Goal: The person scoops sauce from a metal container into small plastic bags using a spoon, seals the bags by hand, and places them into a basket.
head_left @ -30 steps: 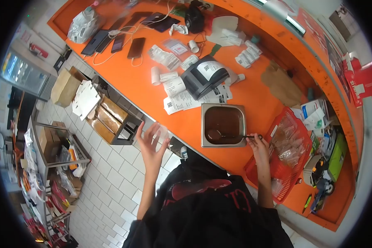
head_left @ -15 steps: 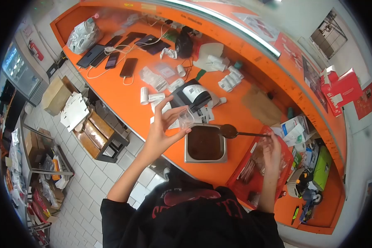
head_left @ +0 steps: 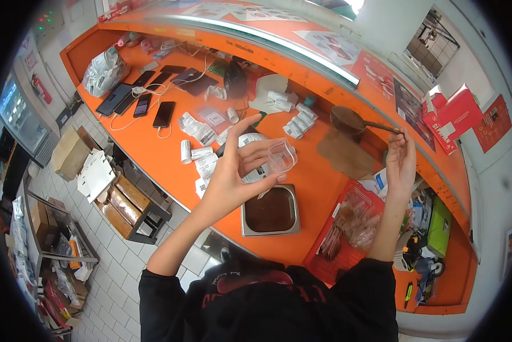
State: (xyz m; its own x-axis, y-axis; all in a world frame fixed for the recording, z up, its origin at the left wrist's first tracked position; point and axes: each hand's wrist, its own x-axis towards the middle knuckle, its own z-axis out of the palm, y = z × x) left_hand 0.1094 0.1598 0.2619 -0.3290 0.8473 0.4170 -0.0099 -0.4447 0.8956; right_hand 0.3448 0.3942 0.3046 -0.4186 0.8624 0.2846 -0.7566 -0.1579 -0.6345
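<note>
1. The orange counter (head_left: 316, 214) carries the things; phones (head_left: 164, 114) lie at 10 to 11 o'clock from the metal pan.
2. The red basket (head_left: 318, 262) of clear packets sits at 4 o'clock from the pan; stray drips could soil them.
3. The metal pan (head_left: 270, 233) holds brown liquid, near the counter's edge; a sleeve bump might slop it.
4. The brown-coated ladle (head_left: 347, 121) is at 1 to 2 o'clock, outside the pan's rim. The right hand (head_left: 401, 161) pinches its handle end; a wobbling grip could spill any load.
5. The clear cup (head_left: 282, 155) is at 12 o'clock, tilted, between thumb and fingers of the spread left hand (head_left: 230, 175); squeezing could buckle it, loosening could drop it.
</note>
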